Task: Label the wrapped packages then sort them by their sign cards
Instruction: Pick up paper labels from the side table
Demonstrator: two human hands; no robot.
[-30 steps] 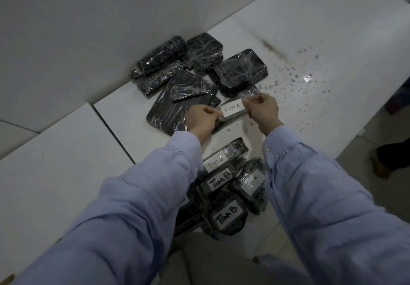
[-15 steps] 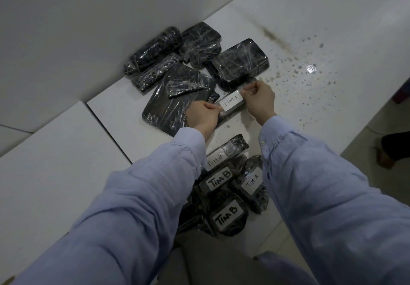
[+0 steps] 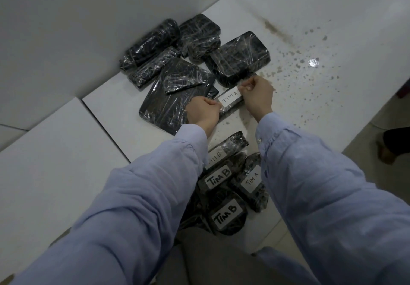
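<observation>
Nearest, four labelled packs (image 3: 224, 216) lie at the bench's (image 3: 332, 29) near edge: three read TIM B, one TIM A. Past them, mid-bench, labelling is in hand: the left hand (image 3: 204, 112) and right hand (image 3: 257, 96) each pinch an end of a TIM A label (image 3: 230, 98) laid over a fifth pack (image 3: 231, 110), mostly hidden. Next, I judge: press it flat, let go, take a bare one. Farthest, by the far edge, six bare packs (image 3: 239, 56) cluster, touching. No sign cards show.

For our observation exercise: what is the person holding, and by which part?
The white TIM A label, pinched at its two ends: left hand on the left end, right hand on the right end.
</observation>
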